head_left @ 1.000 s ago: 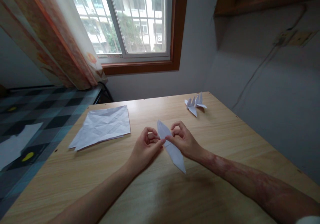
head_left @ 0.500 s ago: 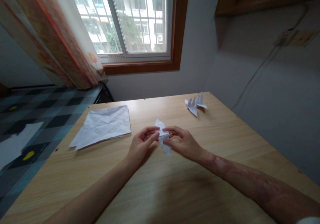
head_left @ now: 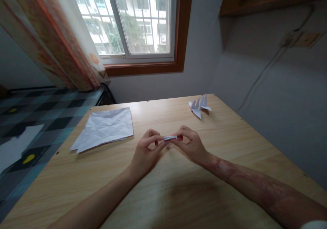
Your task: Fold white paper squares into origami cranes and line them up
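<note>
Turned edge-on since half a second ago: the folded white paper, from a broader, pointed shape to a thin, layered, nearly level strip. Pinching its left end between thumb and fingers of the left hand and its right end likewise with the right hand, both hands closed down to a narrow grip around the strip, with thumbs close together at its near side. Holding it near the middle of the bench, in front of the window; cannot tell about any contact with the wood. Pale and straight-grained underneath, with dark round spots along the edges and a soft shadow toward the near side. Near the far right corner, two folded paper birds, just beside each other; toward the far left, a few overlapping creased sheets. Beyond the left edge, a checked cloth in dark and blue-green squares, bearing more white paper. Above that, an orange and cream curtain; to the right, a grey-white wall, a wooden shelf, a socket and a hanging cord.
</note>
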Demonstrator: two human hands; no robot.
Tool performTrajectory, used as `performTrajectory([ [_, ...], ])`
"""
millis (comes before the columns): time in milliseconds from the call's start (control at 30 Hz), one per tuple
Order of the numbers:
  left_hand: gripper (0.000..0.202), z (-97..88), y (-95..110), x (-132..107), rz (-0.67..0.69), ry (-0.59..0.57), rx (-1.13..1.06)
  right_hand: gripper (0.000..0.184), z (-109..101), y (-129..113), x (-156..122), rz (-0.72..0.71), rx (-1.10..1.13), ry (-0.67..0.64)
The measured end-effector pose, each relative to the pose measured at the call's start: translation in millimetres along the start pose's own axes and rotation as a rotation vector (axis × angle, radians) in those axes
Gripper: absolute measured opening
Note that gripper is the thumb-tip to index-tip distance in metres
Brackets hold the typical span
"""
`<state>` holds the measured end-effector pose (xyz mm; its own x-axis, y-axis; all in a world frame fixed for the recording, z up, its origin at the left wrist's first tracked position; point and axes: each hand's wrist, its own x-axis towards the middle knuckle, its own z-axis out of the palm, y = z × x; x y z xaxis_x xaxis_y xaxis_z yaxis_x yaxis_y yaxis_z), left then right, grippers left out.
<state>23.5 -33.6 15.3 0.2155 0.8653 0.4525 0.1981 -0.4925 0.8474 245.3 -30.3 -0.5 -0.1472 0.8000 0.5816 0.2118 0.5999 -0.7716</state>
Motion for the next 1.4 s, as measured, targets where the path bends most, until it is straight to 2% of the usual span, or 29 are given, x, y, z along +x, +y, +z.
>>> performTrajectory([
  [100,0.015,0.2,-1.7,0.0,-0.023,-0.013,-0.034,0.031,1.2,-0.8,0.9,0.056,0.027,-0.052],
  [300,0.025,0.7,-1.6,-0.7,-0.22,-0.061,-0.148,0.024,6.0,10.6,-2.8,0.215,0.168,-0.187],
  [567,0.033,4.5,-3.5,-1.3,-0.292,-0.086,-0.195,0.039,9.1,17.2,-3.4,0.391,0.354,-0.185],
  [667,0.038,5.8,-8.8,-3.2,-0.327,-0.141,-0.226,0.043,8.7,19.8,-2.0,0.457,0.389,-0.149],
  [767,0.033,5.7,-13.2,-4.1,-0.328,-0.178,-0.241,0.042,9.1,22.7,-1.6,0.472,0.414,-0.143],
  [833,0.032,5.3,-15.2,-3.4,-0.335,-0.174,-0.258,0.036,9.4,23.3,-2.0,0.428,0.41,-0.146],
  [900,0.033,5.0,-16.8,-1.8,-0.351,-0.158,-0.287,0.03,9.0,22.2,-2.5,0.32,0.335,-0.096],
  [967,0.035,4.8,-17.8,0.1,-0.364,-0.144,-0.314,0.043,7.6,19.2,-2.6,0.183,0.213,-0.025],
  [1033,0.038,4.5,-17.8,1.8,-0.365,-0.14,-0.338,0.051,5.4,14.3,-2.1,0.067,0.1,-0.011],
  [1100,0.041,3.9,-16.3,3.1,-0.358,-0.143,-0.361,0.043,3.3,8.7,-1.2,-0.017,0.025,-0.06],
  [1167,0.042,3.1,-13.9,4.0,-0.356,-0.144,-0.381,0.038,1.9,4.2,-0.6,-0.069,-0.004,-0.106],
  [1400,0.043,2.9,-11.4,3.4,-0.379,-0.121,-0.436,0.048,2.2,3.7,-0.4,-0.139,-0.044,-0.128],
])
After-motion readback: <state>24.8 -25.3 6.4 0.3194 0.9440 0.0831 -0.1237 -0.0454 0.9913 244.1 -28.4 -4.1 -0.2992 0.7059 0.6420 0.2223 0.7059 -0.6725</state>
